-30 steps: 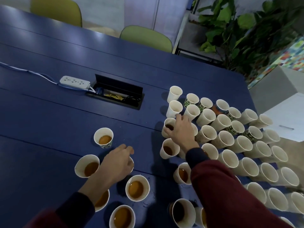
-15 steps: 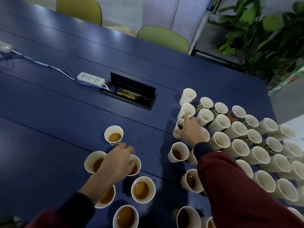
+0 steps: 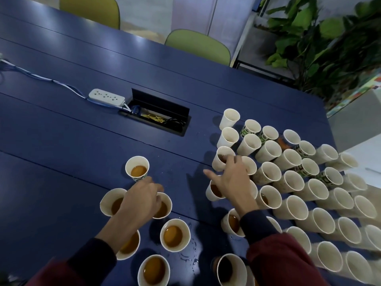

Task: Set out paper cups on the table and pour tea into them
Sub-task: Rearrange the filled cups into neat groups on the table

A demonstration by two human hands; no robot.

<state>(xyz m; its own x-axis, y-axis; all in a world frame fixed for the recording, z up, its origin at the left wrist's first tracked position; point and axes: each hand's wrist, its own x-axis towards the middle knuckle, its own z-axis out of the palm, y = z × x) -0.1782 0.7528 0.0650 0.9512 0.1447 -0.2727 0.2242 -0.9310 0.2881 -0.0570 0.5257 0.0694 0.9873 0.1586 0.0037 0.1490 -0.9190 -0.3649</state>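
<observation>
Cups stand upright on the blue desk, plants at two o'clock; right hand spread, left hand's grip unclear.

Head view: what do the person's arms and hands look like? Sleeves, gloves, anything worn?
Left hand and right hand are bare: no gloves, rings or watch visible. Left sleeve and right sleeve are dark red fabric, each ending in a dark navy cuff at the wrist.

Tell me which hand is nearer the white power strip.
Left. The left hand sits below the power strip, slightly right; the right hand is much farther right.
</observation>
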